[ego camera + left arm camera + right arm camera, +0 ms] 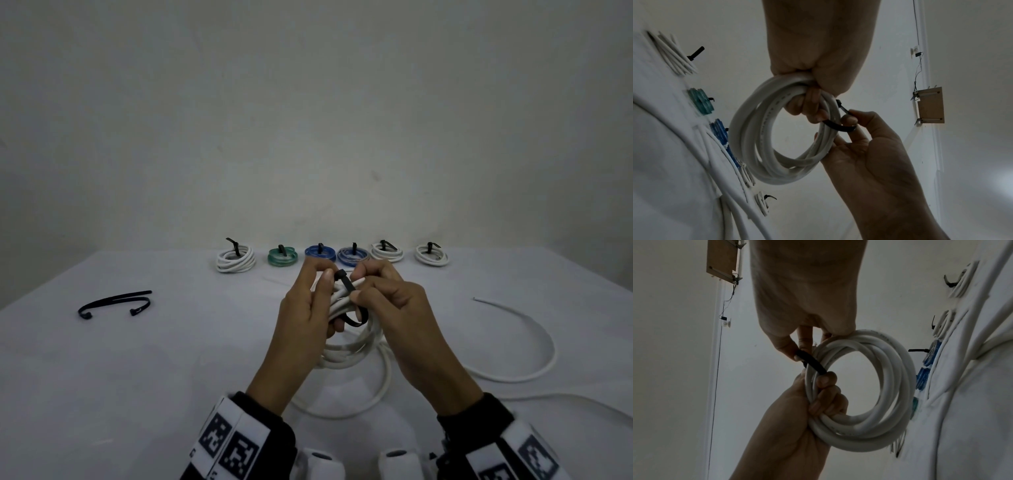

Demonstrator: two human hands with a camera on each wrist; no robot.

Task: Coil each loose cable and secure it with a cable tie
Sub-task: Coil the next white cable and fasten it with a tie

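Observation:
I hold a white cable coil (pixel 346 353) above the table with both hands. My left hand (pixel 308 301) grips the coil's strands; its fingers curl through the ring in the left wrist view (pixel 807 104). A black cable tie (pixel 346 286) is looped loosely round the coil's top. My right hand (pixel 383 294) pinches the tie's strap between thumb and fingers. The right wrist view shows that pinch on the tie (pixel 809 361), beside the coil (pixel 890 402). In the left wrist view the tie (pixel 838 127) arcs off the coil (pixel 756 146).
Several tied coils line the table's back edge, white (pixel 235 260), green (pixel 282 257), blue (pixel 320 253) and more white (pixel 431 255). Two spare black ties (pixel 116 303) lie at the left. Loose white cables (pixel 513 373) curve on the table at the right and beneath my hands.

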